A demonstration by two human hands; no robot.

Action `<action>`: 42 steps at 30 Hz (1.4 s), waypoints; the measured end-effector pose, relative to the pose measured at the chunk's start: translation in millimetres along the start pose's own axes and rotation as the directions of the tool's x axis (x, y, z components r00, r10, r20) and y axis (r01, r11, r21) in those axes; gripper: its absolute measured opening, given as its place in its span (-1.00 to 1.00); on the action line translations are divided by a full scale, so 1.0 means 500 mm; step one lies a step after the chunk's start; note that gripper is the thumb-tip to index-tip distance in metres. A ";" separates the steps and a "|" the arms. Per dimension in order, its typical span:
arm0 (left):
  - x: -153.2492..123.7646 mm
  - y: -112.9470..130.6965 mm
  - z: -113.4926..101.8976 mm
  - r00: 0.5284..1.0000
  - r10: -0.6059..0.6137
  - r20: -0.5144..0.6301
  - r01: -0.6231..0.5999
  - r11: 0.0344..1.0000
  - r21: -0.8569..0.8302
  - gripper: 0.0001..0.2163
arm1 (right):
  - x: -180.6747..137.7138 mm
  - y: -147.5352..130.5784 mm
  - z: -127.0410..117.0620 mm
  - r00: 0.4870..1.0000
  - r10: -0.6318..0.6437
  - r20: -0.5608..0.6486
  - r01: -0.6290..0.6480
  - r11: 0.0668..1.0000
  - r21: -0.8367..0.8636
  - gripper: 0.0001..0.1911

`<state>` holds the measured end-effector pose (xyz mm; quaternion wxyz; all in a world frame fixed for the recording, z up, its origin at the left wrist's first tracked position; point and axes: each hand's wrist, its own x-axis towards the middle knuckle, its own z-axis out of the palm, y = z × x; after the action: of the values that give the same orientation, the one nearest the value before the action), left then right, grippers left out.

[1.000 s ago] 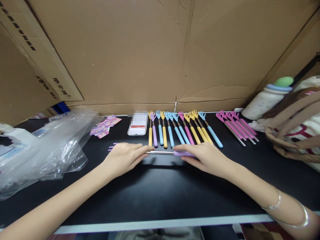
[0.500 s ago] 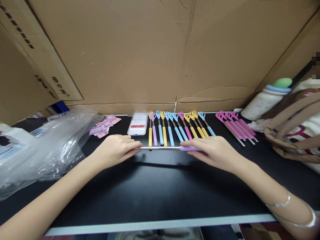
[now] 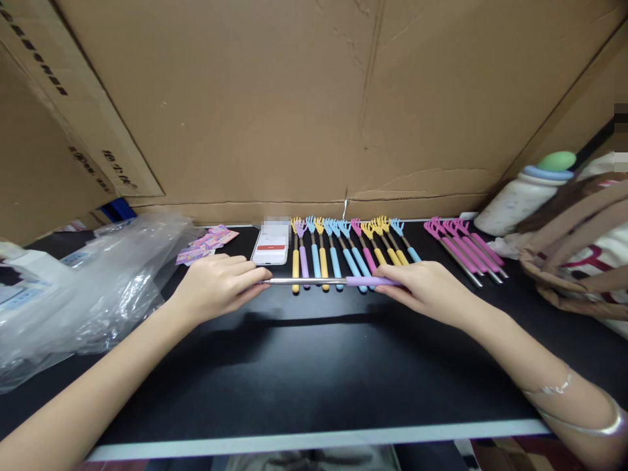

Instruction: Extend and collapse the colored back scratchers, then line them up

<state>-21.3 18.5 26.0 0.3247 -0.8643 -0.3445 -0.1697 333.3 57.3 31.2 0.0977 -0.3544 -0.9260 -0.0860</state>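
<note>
A telescopic back scratcher (image 3: pixel 314 281) with a purple handle and a steel rod lies crosswise in both my hands, just above the black table (image 3: pixel 314 373). My left hand (image 3: pixel 216 286) is closed on the rod's head end, which it hides. My right hand (image 3: pixel 432 291) grips the purple handle. The rod hangs over the handle ends of a row of several yellow, blue, purple and pink scratchers (image 3: pixel 343 252) laid side by side.
A phone (image 3: pixel 271 248) lies left of the row, with pink cards (image 3: pixel 206 245) and crumpled clear plastic bags (image 3: pixel 93 288) further left. Several pink scratchers (image 3: pixel 464 245) lie right, near a white bottle (image 3: pixel 527 193) and a bag (image 3: pixel 579 248). Cardboard walls (image 3: pixel 275 98) stand behind.
Both hands have carried the purple scratcher away from me, up over the ends of the row, and drawn apart, so more of the steel rod shows.
</note>
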 end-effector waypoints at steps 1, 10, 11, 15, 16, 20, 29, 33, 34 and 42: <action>0.000 0.002 0.001 1.000 0.005 -0.005 -0.005 1.000 -0.012 -0.79 | 0.000 0.000 0.001 1.000 -0.004 -0.014 0.003 1.000 -0.003 -0.67; 0.003 0.018 0.003 1.000 0.001 -0.002 -0.001 0.994 -0.107 -0.77 | -0.001 0.001 0.004 0.999 0.011 -0.046 -0.009 0.998 0.058 -0.70; 0.003 0.018 0.002 1.000 0.002 -0.006 -0.003 0.995 -0.102 -0.77 | -0.001 0.000 0.005 0.999 0.016 -0.042 -0.013 0.998 0.067 -0.70; 0.000 0.018 0.002 1.000 -0.001 -0.015 0.000 0.997 -0.082 -0.78 | 0.000 -0.003 0.007 0.999 0.033 -0.031 -0.029 0.992 0.122 -0.68; -0.001 0.018 0.002 1.000 -0.002 -0.021 0.001 0.997 -0.081 -0.79 | 0.001 -0.005 0.007 0.999 0.043 -0.029 -0.038 0.988 0.150 -0.67; -0.003 0.019 0.001 0.999 0.000 -0.052 -0.005 0.996 -0.089 -0.79 | 0.004 -0.016 0.003 0.997 0.080 -0.014 -0.073 0.955 0.286 -0.64; -0.004 0.036 0.010 1.000 0.004 0.015 -0.001 0.987 -0.160 -0.77 | 0.007 -0.031 0.022 0.997 0.071 0.010 -0.071 0.940 0.333 -0.65; -0.007 0.039 0.014 0.999 -0.008 0.046 0.016 0.984 -0.176 -0.76 | 0.006 -0.034 0.031 0.996 0.081 0.029 -0.087 0.945 0.315 -0.65; -0.007 0.040 0.014 0.998 -0.008 0.055 0.018 0.983 -0.182 -0.75 | 0.006 -0.036 0.032 0.996 0.081 0.039 -0.089 0.946 0.312 -0.64; -0.001 0.048 0.012 0.992 -0.024 0.125 0.046 0.983 -0.180 -0.71 | -0.001 -0.043 0.031 0.996 0.065 -0.066 -0.055 0.987 0.149 -0.63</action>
<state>-4.5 9.3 10.6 0.2194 -0.8930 -0.3619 -0.1531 317.3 44.6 14.3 0.1587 -0.3707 -0.9147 -0.0268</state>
